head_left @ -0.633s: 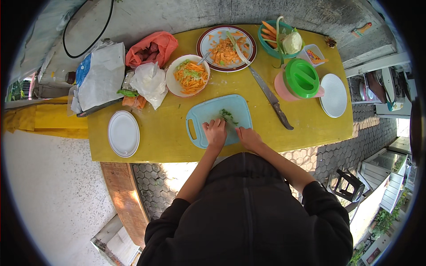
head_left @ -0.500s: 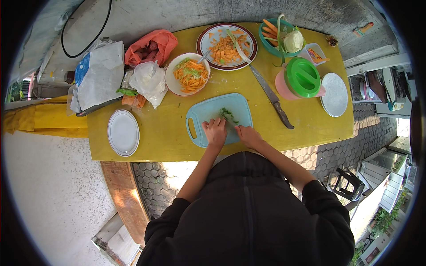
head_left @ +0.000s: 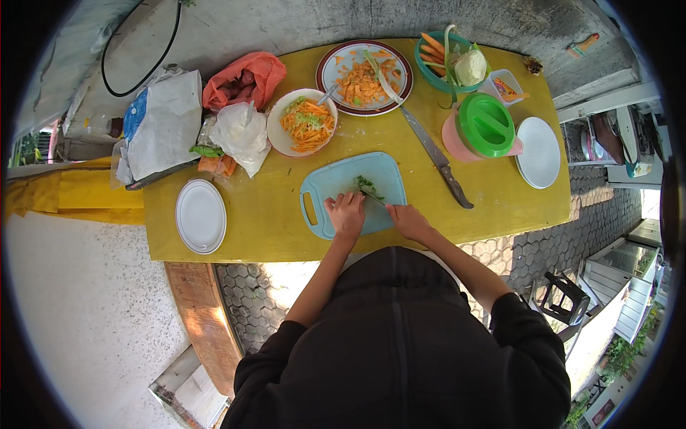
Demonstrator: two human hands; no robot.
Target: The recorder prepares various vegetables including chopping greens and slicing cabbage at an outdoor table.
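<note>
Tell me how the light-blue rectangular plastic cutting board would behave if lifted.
The light-blue rectangular plastic cutting board is probably stiff, since it lies flat. Its handle slot should make gripping easier. The loose chopped green herbs on it would likely slide off if tilted.

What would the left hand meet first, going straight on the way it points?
The left hand would probably meet the leafy greens on the blue board first, though any gap is unclear.

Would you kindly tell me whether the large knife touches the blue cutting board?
Apart: the head view shows yellow tabletop between large knife and cutting board.
</note>
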